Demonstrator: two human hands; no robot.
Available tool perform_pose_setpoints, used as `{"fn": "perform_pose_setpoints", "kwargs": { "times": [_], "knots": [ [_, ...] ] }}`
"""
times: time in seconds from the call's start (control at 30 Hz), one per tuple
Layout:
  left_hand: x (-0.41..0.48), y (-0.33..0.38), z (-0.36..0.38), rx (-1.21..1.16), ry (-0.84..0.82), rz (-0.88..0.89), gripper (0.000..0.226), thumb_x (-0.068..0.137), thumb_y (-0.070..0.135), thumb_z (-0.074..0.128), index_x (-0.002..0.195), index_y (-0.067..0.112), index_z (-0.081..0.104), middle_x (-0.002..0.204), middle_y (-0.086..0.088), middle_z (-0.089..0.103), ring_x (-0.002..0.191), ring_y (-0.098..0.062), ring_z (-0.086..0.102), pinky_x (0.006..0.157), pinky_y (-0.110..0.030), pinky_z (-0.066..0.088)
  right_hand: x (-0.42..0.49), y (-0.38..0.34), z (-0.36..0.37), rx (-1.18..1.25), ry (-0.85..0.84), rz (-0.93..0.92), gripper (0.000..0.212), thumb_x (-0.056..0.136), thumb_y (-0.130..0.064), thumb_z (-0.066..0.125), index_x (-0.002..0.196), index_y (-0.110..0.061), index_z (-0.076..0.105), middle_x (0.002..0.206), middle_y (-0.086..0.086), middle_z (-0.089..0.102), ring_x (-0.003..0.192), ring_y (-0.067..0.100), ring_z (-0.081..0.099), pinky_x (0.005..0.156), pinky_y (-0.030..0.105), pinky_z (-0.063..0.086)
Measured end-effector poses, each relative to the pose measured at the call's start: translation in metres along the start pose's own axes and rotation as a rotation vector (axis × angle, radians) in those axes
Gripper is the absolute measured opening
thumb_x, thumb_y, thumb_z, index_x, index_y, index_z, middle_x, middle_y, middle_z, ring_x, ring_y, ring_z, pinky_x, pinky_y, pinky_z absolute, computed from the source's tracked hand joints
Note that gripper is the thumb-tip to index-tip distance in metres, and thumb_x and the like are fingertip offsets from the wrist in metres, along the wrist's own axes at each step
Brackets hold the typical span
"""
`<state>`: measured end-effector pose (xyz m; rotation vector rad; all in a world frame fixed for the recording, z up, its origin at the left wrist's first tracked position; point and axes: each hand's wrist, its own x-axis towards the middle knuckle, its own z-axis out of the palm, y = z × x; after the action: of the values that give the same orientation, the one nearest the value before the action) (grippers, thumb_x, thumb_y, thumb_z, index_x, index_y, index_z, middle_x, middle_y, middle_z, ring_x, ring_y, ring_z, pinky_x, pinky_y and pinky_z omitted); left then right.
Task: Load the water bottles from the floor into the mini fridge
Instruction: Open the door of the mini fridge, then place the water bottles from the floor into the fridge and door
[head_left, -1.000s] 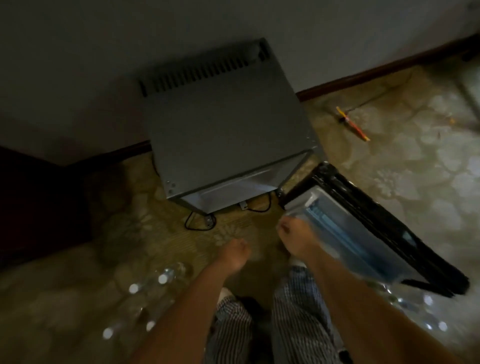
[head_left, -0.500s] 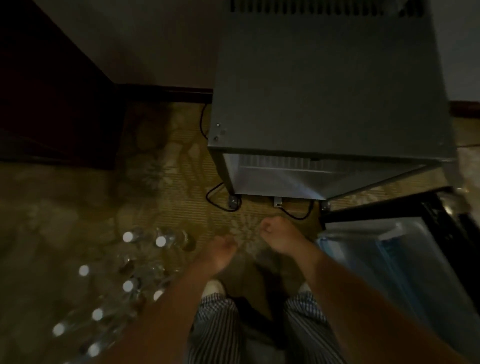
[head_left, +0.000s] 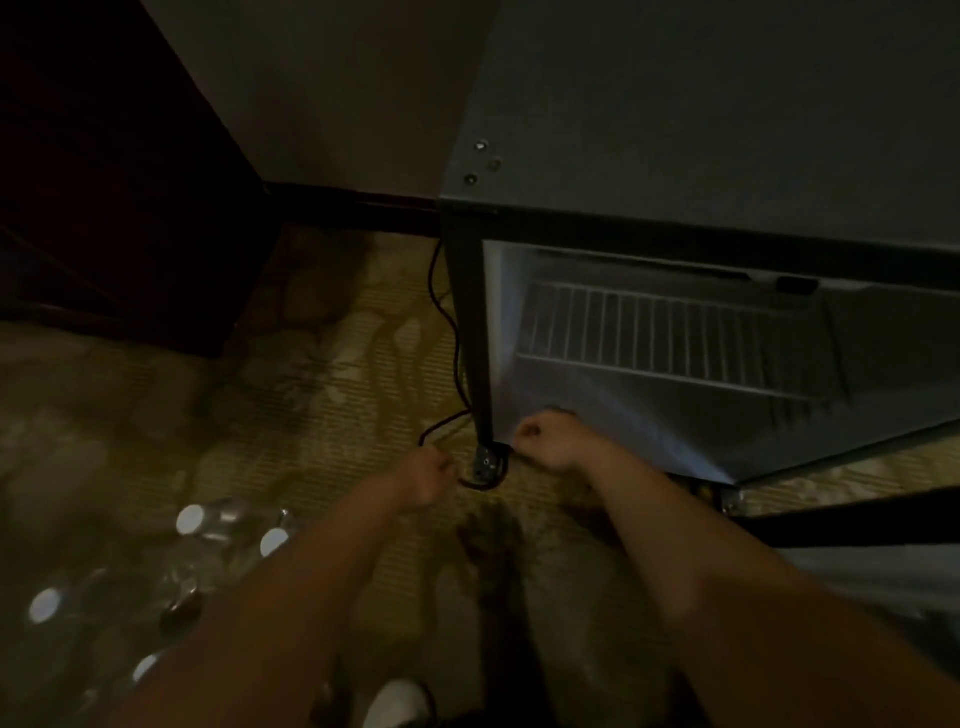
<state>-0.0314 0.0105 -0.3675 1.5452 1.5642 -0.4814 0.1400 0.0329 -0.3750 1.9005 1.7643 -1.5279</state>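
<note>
Both my left hand (head_left: 423, 480) and right hand (head_left: 545, 439) were clenched, empty, before the open mini fridge (head_left: 727, 130); I judged reaching left for the water bottles (head_left: 208, 519) came next.

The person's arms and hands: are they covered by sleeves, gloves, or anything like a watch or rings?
Nothing is worn on them that shows. Both forearms are bare to the bottom edge of the picture, with no sleeve in view. The left hand and right hand have no gloves, and no watch or bracelet shows at either wrist. The picture is too dim to rule out rings.
</note>
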Motion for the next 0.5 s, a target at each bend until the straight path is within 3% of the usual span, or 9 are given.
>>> {"fn": "perform_pose_setpoints", "kwargs": {
  "times": [0.23,0.4,0.5],
  "knots": [
    [-0.007,0.009,-0.026,0.136,0.188,0.069,0.036,0.099,0.026,0.036,0.115,0.001,0.058,0.121,-0.019,0.060,0.113,-0.030,0.055,0.091,-0.031,0.043,0.002,-0.013,-0.020,-0.145,0.133,-0.073,0.044,0.096,-0.032,0.045,0.131,-0.005,0.051,0.134,0.016,0.052,0.118,0.031,0.054,0.094,0.031,0.043],
    [-0.065,0.009,-0.033,0.217,0.309,0.029,0.042,0.101,0.026,0.029,0.127,0.002,0.052,0.133,-0.019,0.052,0.124,-0.030,0.049,0.098,-0.029,0.039,-0.066,-0.036,-0.018,-0.191,0.230,-0.219,0.032,0.095,-0.026,0.049,0.116,-0.006,0.063,0.124,0.015,0.059,0.113,0.028,0.055,0.093,0.034,0.044],
    [-0.121,0.006,-0.036,0.202,0.352,0.023,0.042,0.100,0.030,0.033,0.129,0.006,0.051,0.134,-0.017,0.051,0.124,-0.030,0.048,0.100,-0.031,0.039,-0.122,-0.059,-0.013,-0.193,0.276,-0.290,0.031,0.095,-0.024,0.050,0.118,-0.007,0.062,0.123,0.014,0.059,0.113,0.027,0.056,0.096,0.038,0.046]
  ]
}}
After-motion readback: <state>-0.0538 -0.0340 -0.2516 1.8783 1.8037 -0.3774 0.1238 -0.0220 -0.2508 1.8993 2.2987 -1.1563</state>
